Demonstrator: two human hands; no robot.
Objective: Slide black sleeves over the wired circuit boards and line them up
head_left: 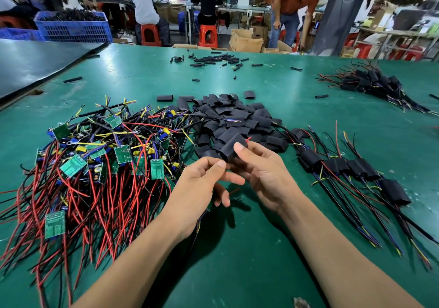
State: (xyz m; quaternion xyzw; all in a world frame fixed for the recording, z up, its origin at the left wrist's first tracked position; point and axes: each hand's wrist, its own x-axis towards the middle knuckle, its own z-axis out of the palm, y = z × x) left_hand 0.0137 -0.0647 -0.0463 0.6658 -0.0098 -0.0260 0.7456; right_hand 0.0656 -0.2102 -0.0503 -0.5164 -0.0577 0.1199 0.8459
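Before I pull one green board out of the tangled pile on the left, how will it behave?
It will probably drag neighbours: the wires in the pile cross and loop over one another. Those wires look thin and floppy, so its own would likely trail. The green board itself looks small, flat and stiff, so probably light.

A single wide-angle view is taken from the person's head and is directed forward and down across the green worktop (pixel 261 248). The left hand (pixel 199 184) and right hand (pixel 263 174) are framed close, just below centre. The far benches (pixel 232 7) are taken in along the top edge, where straight lines are bent by the lens.
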